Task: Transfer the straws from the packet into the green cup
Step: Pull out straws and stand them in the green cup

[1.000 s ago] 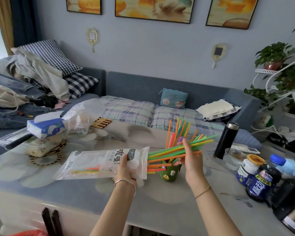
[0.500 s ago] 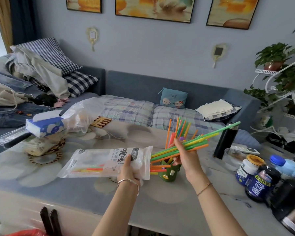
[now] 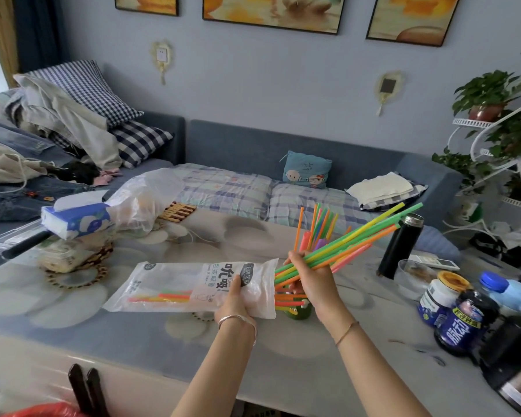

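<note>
Over the table (image 3: 133,341): my left hand (image 3: 235,299) grips the packet (image 3: 187,284); my right hand (image 3: 309,281) clutches a straw bundle (image 3: 352,248) above the green cup (image 3: 298,311).

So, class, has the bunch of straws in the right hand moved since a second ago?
Yes. The straw bunch tilted up and rightward: its tips, earlier short of the black flask, now reach its cap.

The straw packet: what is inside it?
A few pink, orange and yellow straws lie low inside the packet. The left hand and the print hide their right ends.
</note>
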`<state>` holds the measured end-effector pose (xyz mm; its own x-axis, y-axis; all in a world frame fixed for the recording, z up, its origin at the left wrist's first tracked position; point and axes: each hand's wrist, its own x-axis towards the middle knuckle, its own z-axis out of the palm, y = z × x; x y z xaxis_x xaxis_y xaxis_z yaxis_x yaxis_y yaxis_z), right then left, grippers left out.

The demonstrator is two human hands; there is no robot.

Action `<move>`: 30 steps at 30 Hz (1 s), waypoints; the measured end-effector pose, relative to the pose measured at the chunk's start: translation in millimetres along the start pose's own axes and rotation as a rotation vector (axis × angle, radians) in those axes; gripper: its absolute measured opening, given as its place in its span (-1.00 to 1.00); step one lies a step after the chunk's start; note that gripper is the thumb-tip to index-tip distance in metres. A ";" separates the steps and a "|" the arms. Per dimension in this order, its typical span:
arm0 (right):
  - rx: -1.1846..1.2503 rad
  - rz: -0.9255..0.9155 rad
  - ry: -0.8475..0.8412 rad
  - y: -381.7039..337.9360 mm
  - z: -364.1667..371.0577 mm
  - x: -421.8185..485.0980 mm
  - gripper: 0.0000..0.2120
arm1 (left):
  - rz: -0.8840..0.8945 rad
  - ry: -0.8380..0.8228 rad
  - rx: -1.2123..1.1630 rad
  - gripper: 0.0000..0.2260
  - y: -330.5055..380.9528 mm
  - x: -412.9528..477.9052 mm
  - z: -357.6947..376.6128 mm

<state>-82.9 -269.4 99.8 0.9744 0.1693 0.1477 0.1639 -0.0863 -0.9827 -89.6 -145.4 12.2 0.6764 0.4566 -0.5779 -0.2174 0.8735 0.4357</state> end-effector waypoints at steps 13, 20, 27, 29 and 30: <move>-0.046 -0.176 0.225 -3.8 -63.2 47.9 -0.71 | -0.032 0.099 -0.007 -0.40 9.7 26.8 -15.7; -0.521 -0.256 0.107 30.1 -60.7 80.4 -0.71 | -0.013 0.079 0.007 -0.40 10.1 38.2 -16.7; -0.581 -0.216 0.071 45.8 -46.7 101.0 -0.80 | 0.050 0.070 -0.025 -0.40 14.4 46.1 -17.5; -0.564 -0.265 0.144 43.4 -46.8 103.0 -0.76 | 0.056 0.074 -0.016 -0.43 15.4 43.2 -16.6; -0.568 -0.280 0.162 42.6 -46.4 103.1 -0.74 | 0.055 0.075 -0.014 -0.44 15.2 40.9 -15.8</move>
<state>31.7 -301.2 78.3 0.8867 0.1148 0.4479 0.4274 -0.5731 -0.6992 -76.4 -110.8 -15.8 0.6089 0.5150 -0.6033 -0.2630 0.8486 0.4590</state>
